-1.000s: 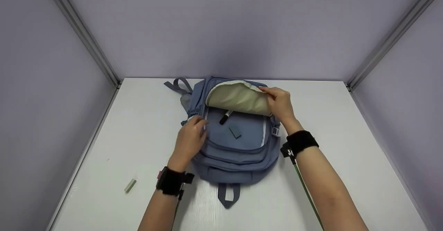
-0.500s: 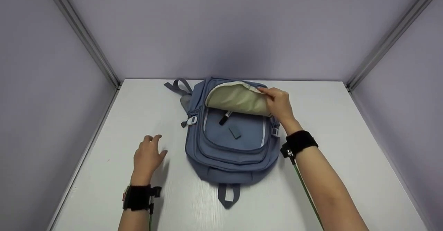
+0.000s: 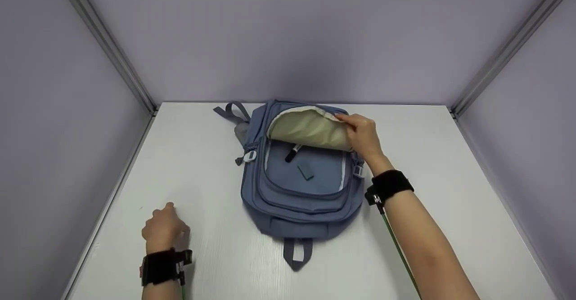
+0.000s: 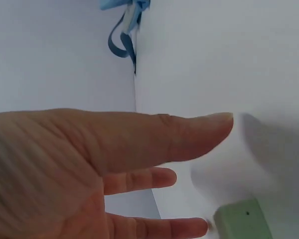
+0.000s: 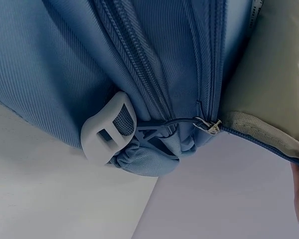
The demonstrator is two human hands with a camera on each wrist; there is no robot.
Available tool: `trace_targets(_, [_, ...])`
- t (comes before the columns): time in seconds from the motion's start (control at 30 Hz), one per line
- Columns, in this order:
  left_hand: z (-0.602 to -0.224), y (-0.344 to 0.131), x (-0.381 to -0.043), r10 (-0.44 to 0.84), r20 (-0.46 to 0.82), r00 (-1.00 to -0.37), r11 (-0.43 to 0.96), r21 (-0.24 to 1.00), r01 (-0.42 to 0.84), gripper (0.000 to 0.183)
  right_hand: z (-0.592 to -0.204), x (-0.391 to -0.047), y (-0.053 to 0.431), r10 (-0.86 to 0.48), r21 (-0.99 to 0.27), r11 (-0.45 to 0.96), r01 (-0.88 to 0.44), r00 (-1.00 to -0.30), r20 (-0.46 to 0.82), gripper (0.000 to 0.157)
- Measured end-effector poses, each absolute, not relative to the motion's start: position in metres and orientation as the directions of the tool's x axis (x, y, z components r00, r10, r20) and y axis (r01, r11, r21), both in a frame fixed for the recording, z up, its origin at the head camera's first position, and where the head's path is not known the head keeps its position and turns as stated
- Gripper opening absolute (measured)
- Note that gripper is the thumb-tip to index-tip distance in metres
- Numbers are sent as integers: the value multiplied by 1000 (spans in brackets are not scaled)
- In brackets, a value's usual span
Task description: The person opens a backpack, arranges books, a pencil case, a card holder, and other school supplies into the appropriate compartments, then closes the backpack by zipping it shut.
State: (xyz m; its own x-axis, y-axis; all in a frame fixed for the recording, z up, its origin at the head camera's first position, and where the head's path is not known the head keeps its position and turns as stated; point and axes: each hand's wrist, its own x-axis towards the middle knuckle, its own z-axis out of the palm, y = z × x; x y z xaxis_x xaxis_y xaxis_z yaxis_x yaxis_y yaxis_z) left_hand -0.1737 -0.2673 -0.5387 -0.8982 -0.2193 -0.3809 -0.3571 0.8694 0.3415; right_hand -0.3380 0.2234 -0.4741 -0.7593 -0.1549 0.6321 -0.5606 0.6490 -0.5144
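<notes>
A blue backpack (image 3: 310,228) lies on the white table, its front pocket unzipped. My right hand (image 3: 364,136) pinches the edge of the pocket's flap (image 3: 306,129) and holds it up, showing the pale lining. Inside the pocket are a black-capped marker (image 3: 291,154) and a small dark-green rectangular piece (image 3: 305,171). To the left of the backpack, my left hand (image 3: 163,230) is low over the table. In the left wrist view its thumb and fingers are extended, with a fingertip right beside a light-green block (image 4: 244,220); whether they touch I cannot tell. The hand hides this block in the head view.
Grey-white walls stand behind and on both sides of the table (image 3: 216,273). A strap (image 3: 231,113) sticks out at the backpack's upper left, and a carry loop (image 3: 297,257) points toward me. White buckles (image 5: 109,129) hang at its sides.
My left hand has left the backpack's left edge and moved left and toward me, over the spot where the light-green block lay visible. The right hand keeps holding the flap.
</notes>
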Motion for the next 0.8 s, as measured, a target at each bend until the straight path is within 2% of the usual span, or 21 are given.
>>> trace_targets(0.23, [-541,-270,-170,-209,-396,-894,875,332,-351,35,-474,-338,223,-146,-522,642,-562,-757,636,32])
trace_targets(0.33, [-545,-269,-171,-202,-377,-904,874,348,-340,26,-474,-337,223,-141,-526,638,-562,-757,638,32])
trace_targets(0.47, [-549,-266,-173,-195,-339,-921,869,376,-322,20,-475,-337,223,-148,-524,641,-561,-760,633,33])
trace_targets(0.63, [-551,-258,-178,-195,-224,-955,854,440,-277,16,-475,-337,223,-151,-525,638,-563,-760,632,32])
trace_targets(0.8, [-546,-246,-186,-192,-120,-974,847,482,-226,18,-474,-336,223,-145,-535,639,-553,-770,622,33])
